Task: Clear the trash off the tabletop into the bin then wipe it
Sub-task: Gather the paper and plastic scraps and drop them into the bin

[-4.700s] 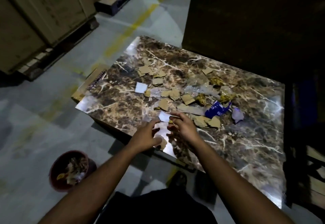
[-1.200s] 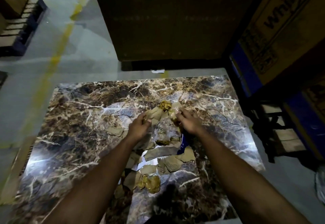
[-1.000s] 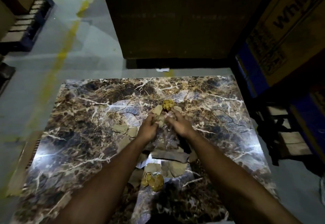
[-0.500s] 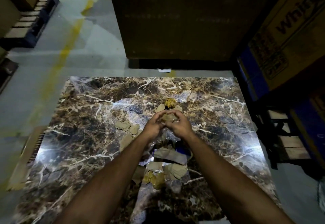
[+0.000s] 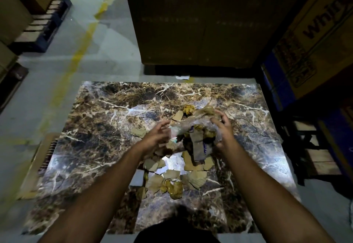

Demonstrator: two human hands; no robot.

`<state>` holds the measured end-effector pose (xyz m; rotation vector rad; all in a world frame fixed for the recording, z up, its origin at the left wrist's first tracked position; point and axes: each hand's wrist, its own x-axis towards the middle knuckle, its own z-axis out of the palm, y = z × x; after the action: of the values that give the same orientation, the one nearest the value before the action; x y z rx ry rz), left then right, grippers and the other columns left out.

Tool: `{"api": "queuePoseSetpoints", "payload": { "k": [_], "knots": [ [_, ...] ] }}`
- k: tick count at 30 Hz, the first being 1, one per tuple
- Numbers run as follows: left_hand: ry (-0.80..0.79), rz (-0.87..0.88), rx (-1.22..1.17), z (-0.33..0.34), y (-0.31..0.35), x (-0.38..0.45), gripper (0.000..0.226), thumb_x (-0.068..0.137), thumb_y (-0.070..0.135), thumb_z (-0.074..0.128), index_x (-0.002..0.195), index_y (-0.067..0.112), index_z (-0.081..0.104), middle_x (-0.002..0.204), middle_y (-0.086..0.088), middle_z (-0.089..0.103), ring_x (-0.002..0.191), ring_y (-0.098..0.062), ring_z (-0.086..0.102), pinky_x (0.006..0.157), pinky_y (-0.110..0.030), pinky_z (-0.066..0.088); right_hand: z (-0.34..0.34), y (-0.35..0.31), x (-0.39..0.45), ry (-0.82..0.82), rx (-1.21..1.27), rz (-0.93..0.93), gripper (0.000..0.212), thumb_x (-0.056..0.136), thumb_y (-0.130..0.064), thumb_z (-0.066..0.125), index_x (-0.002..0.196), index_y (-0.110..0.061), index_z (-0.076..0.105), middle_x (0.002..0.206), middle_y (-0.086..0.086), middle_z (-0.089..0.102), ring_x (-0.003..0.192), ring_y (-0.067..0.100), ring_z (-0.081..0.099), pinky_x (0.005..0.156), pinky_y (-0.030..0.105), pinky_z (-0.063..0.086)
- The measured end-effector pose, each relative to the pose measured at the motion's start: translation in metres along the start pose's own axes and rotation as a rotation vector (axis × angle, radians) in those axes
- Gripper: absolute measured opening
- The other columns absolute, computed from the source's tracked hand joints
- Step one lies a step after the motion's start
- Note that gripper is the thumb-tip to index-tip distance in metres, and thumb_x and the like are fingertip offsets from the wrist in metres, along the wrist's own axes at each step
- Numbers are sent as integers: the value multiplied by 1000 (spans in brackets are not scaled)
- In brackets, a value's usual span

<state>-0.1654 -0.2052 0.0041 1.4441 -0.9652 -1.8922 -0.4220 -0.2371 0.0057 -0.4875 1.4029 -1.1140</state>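
**Loose handful may spill before it reaches the bin**

The right hand is closed around the right side of a crumpled clear plastic film, lifted a little above the surface. The left hand has its fingers spread and curved at the film's left edge; if it really grips the film, I cannot tell. Inside and under the film hang several pieces: a grey strip, something blue, and yellowish wrappers.

I think the bundle is not secure. The film is thin and slippery, and the pieces only rest in it, so a quick lift could let them slide out between the hands.

More trash lies on the surface: cardboard scraps near the person, a yellow wrapper at the near side, and another yellow lump at the far side, just beyond the hands. One handful cannot take all of it. The bin is not in view, so the carry is blind for now, and small scraps may fall on the floor.
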Motion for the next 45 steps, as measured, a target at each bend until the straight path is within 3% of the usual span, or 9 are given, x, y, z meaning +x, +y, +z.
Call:
{"api": "queuePoseSetpoints", "payload": {
  "k": [3,6,8,15,21,27,31,37,45],
  "knots": [
    [-141,-75,-183,27,-11,-7,80,83,30,76,149,44,32,149,-8,42,121,-36,53,100,-61,47,2,5,-20,37,106,58,41,97,-15,64,133,-32,54,120,-5,59,98,19,64,68,35,59],
    [-184,-130,-436,51,-26,-1,101,61,46,93,145,48,37,149,-13,44,128,-49,50,94,-74,44,8,28,-19,-28,117,120,61,84,-39,74,136,-51,45,148,1,46,133,28,50,107,52,48],
    [-164,-157,-560,63,-29,-1,105,59,51,93,147,31,40,148,-19,49,125,-51,54,95,-73,45,18,35,-23,33,100,60,47,85,-34,79,124,-42,55,133,6,59,116,33,61,95,57,53],
    [55,-209,-534,64,-25,3,58,90,56,63,138,25,52,137,-14,57,120,-41,58,85,-62,56,24,37,-24,165,213,11,40,86,4,69,103,-33,69,138,12,60,117,38,63,89,53,58],
    [298,-98,11,53,-29,-16,3,95,19,59,93,18,62,87,-6,65,67,-21,60,63,-36,51,-3,26,-15,226,209,10,44,93,3,62,130,-21,62,143,9,52,112,29,61,73,39,59],
    [808,55,1150,-35,-35,-15,85,74,67,73,145,48,30,162,-9,23,146,-45,19,115,-62,18,-24,12,-8,280,256,33,36,93,-4,65,102,-39,64,115,4,60,116,41,61,94,64,53],
    [618,-205,1198,-109,-44,-8,94,72,77,67,151,48,26,166,-6,11,147,-52,-2,112,-71,23,-30,9,-9,261,208,-36,34,94,-1,63,109,-32,62,128,8,60,116,37,61,88,54,56],
    [639,15,1029,-112,-51,-11,60,86,34,75,139,23,50,146,-11,35,138,-38,32,111,-60,39,-33,18,-11,273,210,-5,33,92,-6,67,105,-36,65,133,7,60,111,34,65,86,53,59],
    [366,115,1083,-55,-68,-25,73,85,75,49,147,64,12,163,-2,23,148,-40,13,115,-71,15,-58,31,-2,331,48,-123,41,84,-1,74,100,-38,68,139,13,59,122,37,60,96,53,55]
  ]
}}
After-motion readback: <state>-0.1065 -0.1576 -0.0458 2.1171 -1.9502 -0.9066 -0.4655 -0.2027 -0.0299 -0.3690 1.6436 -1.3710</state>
